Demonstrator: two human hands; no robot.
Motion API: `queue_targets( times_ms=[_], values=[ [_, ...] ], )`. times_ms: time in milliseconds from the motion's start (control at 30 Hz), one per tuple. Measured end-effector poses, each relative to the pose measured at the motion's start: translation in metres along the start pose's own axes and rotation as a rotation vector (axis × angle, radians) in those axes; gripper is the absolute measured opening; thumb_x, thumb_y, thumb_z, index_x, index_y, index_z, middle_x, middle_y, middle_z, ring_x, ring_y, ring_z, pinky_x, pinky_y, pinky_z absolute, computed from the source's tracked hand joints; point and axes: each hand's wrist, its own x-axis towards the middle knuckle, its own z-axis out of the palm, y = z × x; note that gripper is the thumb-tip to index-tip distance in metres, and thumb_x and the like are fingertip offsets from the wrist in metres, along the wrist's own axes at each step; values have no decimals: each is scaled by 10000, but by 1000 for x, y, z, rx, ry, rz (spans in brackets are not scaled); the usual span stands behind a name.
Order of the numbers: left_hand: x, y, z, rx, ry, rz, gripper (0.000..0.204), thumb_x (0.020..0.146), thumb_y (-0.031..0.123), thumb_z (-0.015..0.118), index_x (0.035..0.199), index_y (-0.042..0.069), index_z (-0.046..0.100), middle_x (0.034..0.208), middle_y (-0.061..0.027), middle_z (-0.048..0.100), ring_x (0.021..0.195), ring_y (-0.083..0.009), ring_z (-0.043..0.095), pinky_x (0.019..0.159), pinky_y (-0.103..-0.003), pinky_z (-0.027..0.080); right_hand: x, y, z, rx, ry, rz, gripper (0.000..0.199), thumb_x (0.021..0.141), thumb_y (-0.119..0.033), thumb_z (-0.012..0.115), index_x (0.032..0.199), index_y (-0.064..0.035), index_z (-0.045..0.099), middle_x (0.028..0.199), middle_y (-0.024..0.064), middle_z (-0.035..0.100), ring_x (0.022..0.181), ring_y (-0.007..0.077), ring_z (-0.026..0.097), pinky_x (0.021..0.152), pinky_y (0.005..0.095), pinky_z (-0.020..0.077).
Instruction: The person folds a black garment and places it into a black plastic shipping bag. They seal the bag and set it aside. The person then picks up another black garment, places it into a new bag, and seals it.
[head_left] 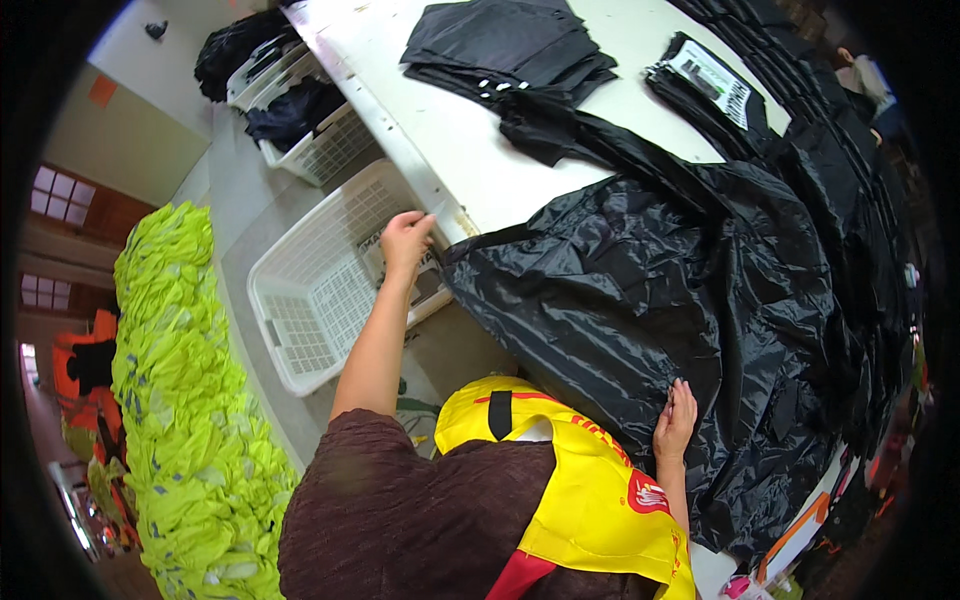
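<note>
So the big shiny black garment (650, 330) is spread over the near part of the white tabletop (470, 150), with one corner hanging over the edge. My guess is it's laid flat so it can be smoothed or folded. The left hand (405, 240) is out at that overhanging corner by the tabletop's edge, fingers curled; it looks like it's pinching the fabric there, but I honestly can't tell if it really has hold of it or is just touching the edge. The right hand (677, 415) lies open and flat on the garment's near side, fingers spread, pressing it down, probably to stop the slippery stuff from sliding.

Farther back on the tabletop there's a stack of folded black pieces (510, 45), neat and out of the way. Just right of it lies a black packet (705, 85) with a white rectangular label on top, printing too small to make out.

Below the left hand sits a white plastic basket (320, 290) on the floor, close against the tabletop, mostly bare with a flat card in it. Two more white baskets (300, 120) farther along hold dark clothing. At the left is a long heap of neon yellow-green vests (185, 400).

The person wears a yellow apron (590, 500) with a round red-and-white badge.
</note>
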Motion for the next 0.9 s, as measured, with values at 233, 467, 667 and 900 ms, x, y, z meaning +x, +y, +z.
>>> queue_targets(
  times_ms=[233, 467, 667, 900],
  values=[
    [73, 52, 133, 467, -61, 408, 772, 693, 506, 712, 1216, -24, 507, 1072, -209, 599, 986, -314, 583, 822, -370, 466, -1, -6, -5, -39, 9, 52, 386, 751, 40, 488, 1130, -10, 541, 1235, 140, 542, 1186, 336, 475, 1018, 449, 330],
    [114, 74, 197, -42, -259, -241, 251, 740, 139, 721, 891, 33, 552, 817, -71, 570, 701, -179, 551, 558, -280, 475, 2, -7, -6, -21, 8, 58, 377, 776, 46, 493, 1143, -22, 540, 1229, 125, 549, 1190, 317, 478, 1013, 440, 337],
    [-39, 118, 160, -701, -687, -371, 284, 789, 56, 627, 1055, 31, 530, 947, -91, 601, 763, -209, 606, 561, -325, 560, 1, 2, -8, 597, 55, 527, 222, 926, -106, 465, 1105, -4, 550, 1114, 113, 600, 1094, 216, 543, 975, 347, 376],
    [-177, 121, 113, -672, -969, -243, 253, 816, 10, 588, 1068, 24, 568, 891, -77, 654, 756, -190, 662, 605, -339, 577, 82, -53, -81, 1263, 390, 542, 127, 945, -197, 501, 960, -75, 529, 701, -31, 443, 533, 28, 349, 461, 161, 271]
  ],
)
